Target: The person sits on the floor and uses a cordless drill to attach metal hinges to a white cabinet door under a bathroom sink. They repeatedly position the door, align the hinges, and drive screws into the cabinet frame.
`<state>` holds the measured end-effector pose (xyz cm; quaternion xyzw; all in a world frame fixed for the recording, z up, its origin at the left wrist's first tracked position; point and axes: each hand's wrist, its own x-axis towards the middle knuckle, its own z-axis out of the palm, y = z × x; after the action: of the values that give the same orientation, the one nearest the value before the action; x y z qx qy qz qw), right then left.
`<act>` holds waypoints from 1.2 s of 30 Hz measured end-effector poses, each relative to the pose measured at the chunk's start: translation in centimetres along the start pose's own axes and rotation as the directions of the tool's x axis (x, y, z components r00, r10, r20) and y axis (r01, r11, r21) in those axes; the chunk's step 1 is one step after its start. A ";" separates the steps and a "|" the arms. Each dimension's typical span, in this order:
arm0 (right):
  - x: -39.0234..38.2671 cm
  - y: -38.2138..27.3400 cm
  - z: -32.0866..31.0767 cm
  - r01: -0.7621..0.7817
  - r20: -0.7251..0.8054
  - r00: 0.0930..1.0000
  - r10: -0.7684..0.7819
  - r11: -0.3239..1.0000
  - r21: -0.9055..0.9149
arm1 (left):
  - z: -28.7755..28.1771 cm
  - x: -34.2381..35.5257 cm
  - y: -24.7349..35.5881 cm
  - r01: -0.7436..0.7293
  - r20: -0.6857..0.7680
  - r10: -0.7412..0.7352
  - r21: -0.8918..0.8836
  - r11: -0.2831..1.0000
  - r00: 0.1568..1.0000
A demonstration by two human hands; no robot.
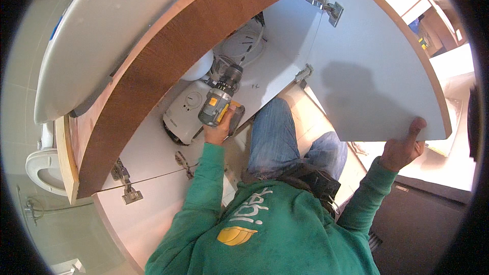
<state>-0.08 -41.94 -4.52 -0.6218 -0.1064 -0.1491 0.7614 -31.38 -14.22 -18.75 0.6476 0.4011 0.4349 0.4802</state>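
My left hand point(218, 130) grips a grey-and-yellow cordless drill point(219, 101) inside an open cabinet, its chuck and long bit pointing away from me. Beside the drill lie a white boxy appliance point(181, 114), a white rounded object point(196, 67) and loose white cables point(244, 40). My right hand point(402, 150) holds the lower edge of a pale curved cabinet door point(377, 51), thumb up against its face. Metal hinges point(333, 14) join this door to the cabinet near its top, with another hinge point(304, 73) lower down.
A curved brown wooden band point(137, 71) edges the cabinet under a white basin point(86, 30). A second door with hinges point(130, 193) hangs open at lower left. A toilet point(41, 170) stands at far left; a dark cabinet point(417, 219) is at right. My knees point(270, 137) are below the opening.
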 end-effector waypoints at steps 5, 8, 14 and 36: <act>0.2 0.4 -0.5 0.021 0.043 0.999 -0.022 0.999 0.030 | 2.0 0.0 -2.5 0.020 -0.063 -0.015 0.087 0.996 0.998; 0.2 0.6 -0.6 0.045 0.053 0.997 -0.050 0.995 0.091 | 0.3 0.0 -7.9 0.090 -0.073 -0.081 0.121 0.989 0.994; -0.2 -0.9 0.4 0.050 0.034 0.998 -0.052 0.996 0.074 | -1.2 1.5 -8.4 -0.144 -0.005 0.168 0.484 0.863 0.986; -1.3 -1.7 1.3 0.029 0.090 0.995 -0.045 0.986 0.166 | -4.6 -3.4 -5.5 -0.106 -0.065 0.165 0.527 0.843 0.984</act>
<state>-1.87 -40.89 -3.13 -0.5610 -0.1655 -0.1245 0.8015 -37.27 -14.93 -23.94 0.7557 0.4823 0.3772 0.2325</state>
